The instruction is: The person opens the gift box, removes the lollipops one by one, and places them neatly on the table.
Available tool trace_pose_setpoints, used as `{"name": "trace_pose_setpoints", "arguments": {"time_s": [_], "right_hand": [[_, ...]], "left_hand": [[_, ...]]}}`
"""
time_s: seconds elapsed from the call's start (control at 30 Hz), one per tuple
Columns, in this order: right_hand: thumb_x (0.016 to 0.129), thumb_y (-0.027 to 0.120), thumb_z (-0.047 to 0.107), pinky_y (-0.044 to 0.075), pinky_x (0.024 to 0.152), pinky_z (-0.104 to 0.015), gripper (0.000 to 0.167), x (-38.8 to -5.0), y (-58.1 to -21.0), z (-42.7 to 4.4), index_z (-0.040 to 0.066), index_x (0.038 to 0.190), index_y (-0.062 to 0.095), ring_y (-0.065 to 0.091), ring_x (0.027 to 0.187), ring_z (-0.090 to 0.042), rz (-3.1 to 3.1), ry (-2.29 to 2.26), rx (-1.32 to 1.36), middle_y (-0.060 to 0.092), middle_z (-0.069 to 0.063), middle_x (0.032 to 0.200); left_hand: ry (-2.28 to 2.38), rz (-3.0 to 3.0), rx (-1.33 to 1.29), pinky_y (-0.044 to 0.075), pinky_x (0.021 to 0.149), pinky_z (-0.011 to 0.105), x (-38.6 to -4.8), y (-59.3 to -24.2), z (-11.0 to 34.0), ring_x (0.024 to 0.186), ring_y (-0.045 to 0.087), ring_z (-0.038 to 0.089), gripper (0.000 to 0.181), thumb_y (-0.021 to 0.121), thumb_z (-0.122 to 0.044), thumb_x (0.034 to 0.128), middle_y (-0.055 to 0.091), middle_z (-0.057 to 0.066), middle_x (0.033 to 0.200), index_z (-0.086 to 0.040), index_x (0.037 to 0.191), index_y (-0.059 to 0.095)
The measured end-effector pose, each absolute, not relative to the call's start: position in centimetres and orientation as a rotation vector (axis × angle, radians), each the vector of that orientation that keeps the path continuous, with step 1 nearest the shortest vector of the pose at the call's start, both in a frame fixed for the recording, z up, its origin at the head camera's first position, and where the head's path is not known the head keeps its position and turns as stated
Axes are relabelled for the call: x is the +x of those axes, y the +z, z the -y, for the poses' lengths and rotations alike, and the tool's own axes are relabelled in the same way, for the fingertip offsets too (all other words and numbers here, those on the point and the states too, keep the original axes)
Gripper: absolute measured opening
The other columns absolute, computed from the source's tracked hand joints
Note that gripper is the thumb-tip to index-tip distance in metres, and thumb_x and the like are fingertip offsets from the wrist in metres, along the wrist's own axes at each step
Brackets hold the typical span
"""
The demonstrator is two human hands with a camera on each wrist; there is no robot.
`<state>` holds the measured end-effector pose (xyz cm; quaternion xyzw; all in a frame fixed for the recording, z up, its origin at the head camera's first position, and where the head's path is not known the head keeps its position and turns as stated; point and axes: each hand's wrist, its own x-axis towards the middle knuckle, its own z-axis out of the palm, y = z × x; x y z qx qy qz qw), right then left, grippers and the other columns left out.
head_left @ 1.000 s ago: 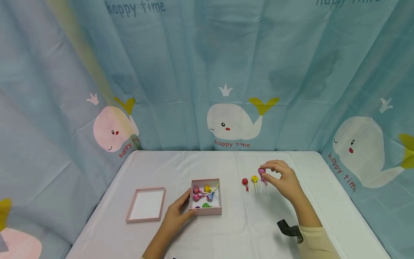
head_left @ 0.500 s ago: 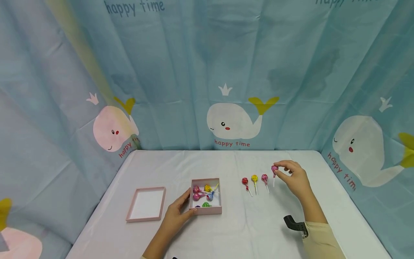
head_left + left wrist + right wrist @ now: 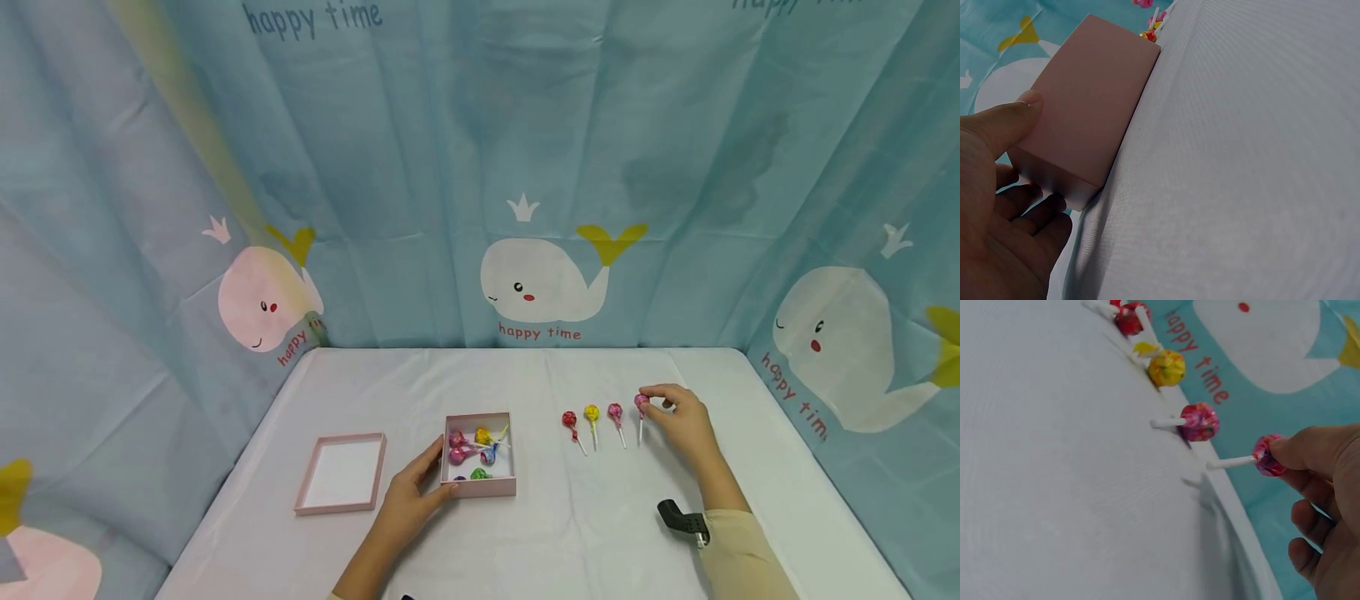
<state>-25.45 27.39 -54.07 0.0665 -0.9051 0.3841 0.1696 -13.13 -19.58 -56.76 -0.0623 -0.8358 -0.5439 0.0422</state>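
At the near right, a beige sleeve (image 3: 742, 550) reaches over the white tablecloth (image 3: 540, 542), with a black wrist mount (image 3: 681, 518) at its cuff. Farther up, the left hand (image 3: 408, 497) grips the near left corner of an open pink box (image 3: 486, 489), thumb on the front wall, fingers along the side. Inside lie wrapped lollipops: a green lollipop (image 3: 478, 473) toward the front, a blue lollipop (image 3: 488, 455) behind it, a yellow one (image 3: 482, 436) at the back, pink ones (image 3: 457, 456) on the left. A shallow pink lid (image 3: 381, 471) lies left of the box, white inside up. Beyond, to the right, the right hand (image 3: 682, 423) pinches a pink lollipop (image 3: 641, 401) by its wrapped head, stick toward the person. It is at the right end of a spaced row on the cloth: a red lollipop (image 3: 570, 420), a yellow lollipop (image 3: 592, 412) and a second pink lollipop (image 3: 615, 411). Behind hangs a blue curtain (image 3: 420, 167) printed with whales.
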Motion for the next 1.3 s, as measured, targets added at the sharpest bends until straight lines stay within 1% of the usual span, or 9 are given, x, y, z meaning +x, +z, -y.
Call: {"name": "trace_pose_setpoints", "arguments": {"time_s": [0.1, 0.37, 0.63, 0.73, 0.83, 0.93, 1.1, 1.17, 1.3], "right_hand": [[0.093, 0.077, 0.014, 0.043, 0.072, -0.032, 0.024, -25.8, -54.7, -27.5, 0.009, 0.116, 0.077, 0.053, 0.092, -0.023, 2.608, 1.096, 0.175, 0.072, -0.013, 0.112], [0.095, 0.074, 0.015, 0.048, 0.078, -0.039, 0.025, -26.3, -56.0, -27.6, 0.007, 0.119, 0.076, 0.058, 0.095, -0.028, 2.668, 1.066, 0.161, 0.072, -0.017, 0.117], [0.096, 0.074, 0.019, 0.047, 0.076, -0.038, 0.026, -26.4, -56.6, -27.5, 0.007, 0.119, 0.076, 0.057, 0.091, -0.026, 2.7, 1.024, 0.139, 0.072, -0.016, 0.111], [0.096, 0.073, 0.019, 0.049, 0.08, -0.043, 0.028, -26.3, -56.5, -27.6, 0.006, 0.121, 0.074, 0.059, 0.096, -0.03, 2.71, 1.034, 0.134, 0.071, -0.019, 0.116], [0.097, 0.072, 0.02, 0.051, 0.085, -0.049, 0.029, -26.2, -56.4, -27.6, 0.006, 0.123, 0.073, 0.06, 0.101, -0.033, 2.725, 1.043, 0.131, 0.069, -0.021, 0.122], [0.098, 0.071, 0.021, 0.052, 0.088, -0.052, 0.03, -26.1, -56.4, -27.7, 0.005, 0.124, 0.072, 0.06, 0.103, -0.035, 2.737, 1.056, 0.123, 0.068, -0.022, 0.124], [0.099, 0.07, 0.021, 0.053, 0.091, -0.056, 0.031, -26.1, -56.3, -27.6, 0.005, 0.126, 0.071, 0.061, 0.108, -0.037, 2.742, 1.081, 0.108, 0.066, -0.024, 0.129], [0.099, 0.07, 0.02, 0.053, 0.09, -0.054, 0.031, -26.1, -56.2, -27.6, 0.005, 0.126, 0.071, 0.061, 0.106, -0.036, 2.74, 1.08, 0.108, 0.066, -0.024, 0.129], [0.098, 0.072, 0.019, 0.051, 0.08, -0.044, 0.031, -26.1, -56.0, -27.6, 0.005, 0.125, 0.072, 0.058, 0.096, -0.03, 2.722, 1.051, 0.116, 0.069, -0.021, 0.121]], "left_hand": [[-1.664, 2.556, -0.191, 0.038, 0.119, 0.037, -13.1, -56.7, 19.6, 0.148, 0.041, 0.021, 0.087, 0.085, -0.041, 0.0803, 0.044, -0.008, 0.159, -0.027, 0.156, 0.045], [-1.665, 2.554, -0.191, 0.038, 0.119, 0.037, -13.1, -56.8, 19.5, 0.148, 0.041, 0.02, 0.085, 0.085, -0.039, 0.0808, 0.044, -0.009, 0.159, -0.028, 0.155, 0.046], [-1.657, 2.558, -0.19, 0.038, 0.119, 0.036, -13.2, -56.7, 19.5, 0.148, 0.041, 0.02, 0.085, 0.086, -0.036, 0.0816, 0.044, -0.009, 0.159, -0.027, 0.156, 0.046], [-1.655, 2.555, -0.193, 0.038, 0.119, 0.037, -13.2, -56.7, 19.5, 0.148, 0.042, 0.02, 0.084, 0.085, -0.036, 0.0821, 0.044, -0.008, 0.159, -0.027, 0.156, 0.046], [-1.648, 2.558, -0.186, 0.038, 0.119, 0.038, -13.1, -56.7, 19.5, 0.148, 0.041, 0.021, 0.086, 0.086, -0.038, 0.0807, 0.044, -0.007, 0.159, -0.027, 0.156, 0.046], [-1.641, 2.57, -0.176, 0.037, 0.119, 0.038, -13.0, -56.8, 19.5, 0.148, 0.04, 0.022, 0.087, 0.086, -0.04, 0.0797, 0.043, -0.006, 0.16, -0.028, 0.156, 0.045], [-1.636, 2.579, -0.18, 0.036, 0.12, 0.039, -13.0, -56.8, 19.4, 0.149, 0.039, 0.023, 0.088, 0.085, -0.04, 0.0805, 0.042, -0.004, 0.161, -0.026, 0.156, 0.044], [-1.64, 2.577, -0.18, 0.036, 0.12, 0.038, -13.0, -56.7, 19.5, 0.149, 0.039, 0.023, 0.088, 0.085, -0.04, 0.0806, 0.042, -0.005, 0.161, -0.027, 0.156, 0.044], [-1.654, 2.572, -0.181, 0.035, 0.12, 0.037, -13.2, -56.7, 19.5, 0.149, 0.039, 0.021, 0.087, 0.085, -0.04, 0.0809, 0.042, -0.007, 0.16, -0.029, 0.156, 0.044]]}}
